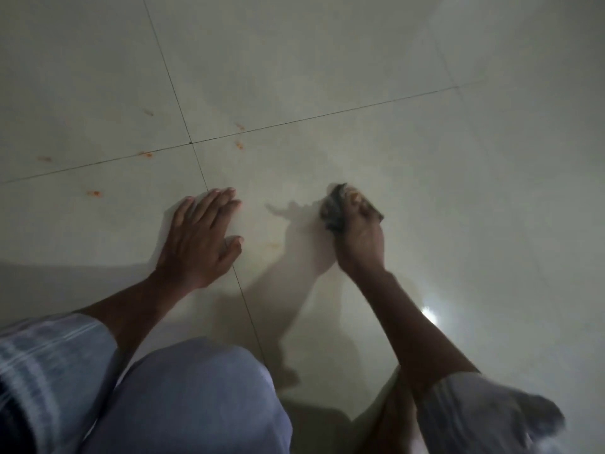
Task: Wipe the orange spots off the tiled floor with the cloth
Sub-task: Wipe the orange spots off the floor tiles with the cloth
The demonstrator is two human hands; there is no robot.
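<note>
Left hand (203, 234) is flat on the tiled floor (327, 77), fingers spread, propping me up. Right hand (355, 234) has its grip bunched tight around the cloth (334, 208), pressed down. Orange spots (240, 145) sit further out, unwiped.

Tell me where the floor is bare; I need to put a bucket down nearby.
Bare tiled floor lies right of the right hand and its cloth, and beyond the crosswise grout line. Left of the left hand, orange spots dot the tiles.
</note>
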